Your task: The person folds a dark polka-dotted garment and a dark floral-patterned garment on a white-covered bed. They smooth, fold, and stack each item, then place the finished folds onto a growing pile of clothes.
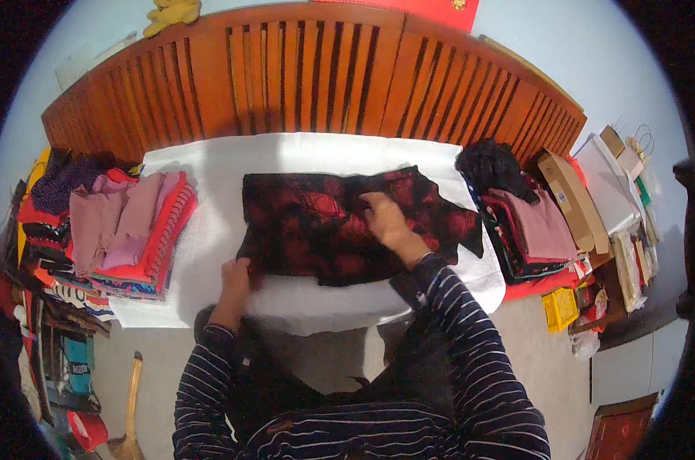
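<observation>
A black and dark-red patterned garment (301,230) lies spread on a white sheet (324,152) before me. At the garment's lower left corner is my left hand (236,284), its thumb and fingers closed on the cloth edge. My right hand (390,224) is over the garment's right half, fingers bent and slightly blurred; whether it touches the cloth cannot be told. The garment's right end is uneven, with a pointed flap.
Folded clothes (134,224) are stacked on the left. At the right, another clothes pile (540,224) stands beside a cardboard box (571,201). A slatted wooden headboard (324,75) rises behind. A yellow basket (560,310) is at lower right, a broom (133,397) at lower left.
</observation>
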Available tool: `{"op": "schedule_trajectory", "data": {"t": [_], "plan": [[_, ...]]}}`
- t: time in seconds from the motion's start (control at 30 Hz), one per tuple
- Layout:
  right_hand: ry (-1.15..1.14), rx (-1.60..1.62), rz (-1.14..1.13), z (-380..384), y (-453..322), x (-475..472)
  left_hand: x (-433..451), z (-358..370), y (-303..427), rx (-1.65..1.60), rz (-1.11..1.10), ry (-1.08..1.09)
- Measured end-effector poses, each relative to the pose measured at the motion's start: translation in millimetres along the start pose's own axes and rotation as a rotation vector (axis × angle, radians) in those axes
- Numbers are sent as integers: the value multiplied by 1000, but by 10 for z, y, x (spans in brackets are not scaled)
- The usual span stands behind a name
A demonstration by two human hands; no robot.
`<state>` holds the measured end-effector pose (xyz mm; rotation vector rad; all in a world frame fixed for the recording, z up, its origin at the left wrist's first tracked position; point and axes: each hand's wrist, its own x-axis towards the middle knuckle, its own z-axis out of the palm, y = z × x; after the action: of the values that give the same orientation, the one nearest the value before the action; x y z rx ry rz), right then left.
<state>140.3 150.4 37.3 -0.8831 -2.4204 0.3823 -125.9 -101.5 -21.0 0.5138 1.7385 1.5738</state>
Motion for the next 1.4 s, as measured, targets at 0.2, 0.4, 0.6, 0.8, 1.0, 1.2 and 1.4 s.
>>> {"op": "schedule_trajectory", "data": {"t": [0.2, 0.4, 0.6, 0.8, 1.0, 1.2, 1.4], "plan": [[19, -139, 206, -727, 960, -488, 126, -23, -79, -253, -93, 57], [-236, -162, 260, -1371, 1338, -921, 147, -84, -89, -147, -3, -21], [-347, 421, 641, -1439, 1474, -1317, 325, -108, -247, -254, -29, 9], [-302, -22, 649, -1168, 1172, -1668, 252, -81, -143, -265, -20, 37], [-191, 74, 611, -917, 1034, -1662, 184, -54, -27, -269, -11, -17], [83, -117, 318, -493, 941, -1581, 279, -98, -73, -244, -20, -45], [-72, -210, 628, -485, 889, -1359, 334, -116, -115, -255, -27, -31]]}}
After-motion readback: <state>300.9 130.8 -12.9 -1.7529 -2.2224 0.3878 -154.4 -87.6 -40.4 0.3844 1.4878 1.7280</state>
